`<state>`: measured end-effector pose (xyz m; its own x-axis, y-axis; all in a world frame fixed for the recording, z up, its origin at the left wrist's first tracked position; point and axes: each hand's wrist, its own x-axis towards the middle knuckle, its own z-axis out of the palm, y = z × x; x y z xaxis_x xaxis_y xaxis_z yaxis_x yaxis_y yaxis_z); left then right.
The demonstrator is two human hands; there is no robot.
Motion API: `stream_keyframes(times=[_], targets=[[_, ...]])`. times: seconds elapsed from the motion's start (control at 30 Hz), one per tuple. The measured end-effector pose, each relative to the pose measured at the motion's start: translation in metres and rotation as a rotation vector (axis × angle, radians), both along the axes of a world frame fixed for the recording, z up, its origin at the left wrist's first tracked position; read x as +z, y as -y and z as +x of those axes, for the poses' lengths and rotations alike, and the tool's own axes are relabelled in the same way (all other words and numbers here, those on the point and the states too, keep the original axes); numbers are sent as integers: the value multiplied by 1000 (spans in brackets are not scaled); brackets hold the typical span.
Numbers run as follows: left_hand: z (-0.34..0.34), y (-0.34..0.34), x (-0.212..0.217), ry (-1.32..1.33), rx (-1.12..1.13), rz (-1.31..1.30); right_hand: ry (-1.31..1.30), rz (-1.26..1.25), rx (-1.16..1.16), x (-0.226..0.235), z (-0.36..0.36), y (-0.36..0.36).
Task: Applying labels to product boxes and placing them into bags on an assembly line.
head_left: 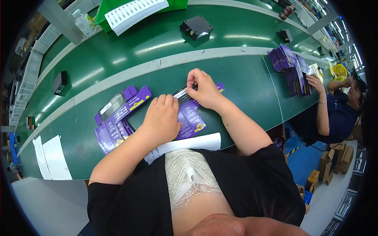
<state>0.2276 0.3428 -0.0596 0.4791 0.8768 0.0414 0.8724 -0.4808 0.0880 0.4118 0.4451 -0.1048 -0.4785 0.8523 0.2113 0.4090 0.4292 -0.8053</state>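
A purple printed carton (190,120) lies on the green bench in front of me, its flaps spread. A black piece with a white label (180,93) shows at its far side, between my hands. Across the carton's left end lies my left hand (162,120), fingers together and bent over it, thumb at its near part. My right hand (204,90) is above the carton's far right side, thumb and forefinger curled in a pinch near the labelled piece. Whatever is between those fingertips is too small to make out. Beside my left hand are more opened purple cartons (114,131), one with a clear-and-black insert (112,107).
White paper (201,143) lies along the near edge, with more sheets (55,157) at far left. Black boxes (197,27) stand on the conveyor beyond, near a green bin (181,4). At right, a co-worker's hand (315,82) touches stacked purple cartons (284,65).
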Motion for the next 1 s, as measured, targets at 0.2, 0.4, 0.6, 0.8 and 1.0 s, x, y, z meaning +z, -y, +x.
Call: stream_keyframes(times=[0.2, 0.4, 0.6, 0.8, 1.0], targets=[[6, -4, 2, -22, 0, -6, 39, 7, 12, 0, 2, 0], [10, -13, 7, -31, 21, -38, 55, 42, 30, 8, 4, 0], [16, -14, 0, -29, 29, 5, -7, -17, -11, -1, 7, 0], [12, -1, -9, 26, 40, 105, -59, 38, -38, 2, 8, 2], [15, 9, 2, 39, 86, 11, 81, 136, -75, 6, 15, 1]])
